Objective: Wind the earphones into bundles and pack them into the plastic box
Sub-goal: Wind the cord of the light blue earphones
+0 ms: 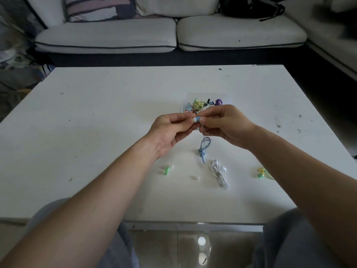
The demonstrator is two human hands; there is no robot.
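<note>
Both hands meet above the middle of the white table (pixel 96 132). My left hand (pixel 170 130) and my right hand (pixel 224 124) pinch a blue and white earbud (pixel 197 119) between their fingertips. Its blue cord (pixel 204 147) hangs down from my right hand in a wound bundle. Just behind the hands stands the clear plastic box (pixel 185 101), holding several coloured earphone bundles. A white earphone bundle (pixel 219 173) lies on the table below the hands.
A green earbud (pixel 167 169) and a small white ear tip (pixel 195 178) lie near the front. A yellow-green earphone (pixel 261 173) sits partly under my right forearm. A white sofa (pixel 173 35) stands beyond the table's far edge.
</note>
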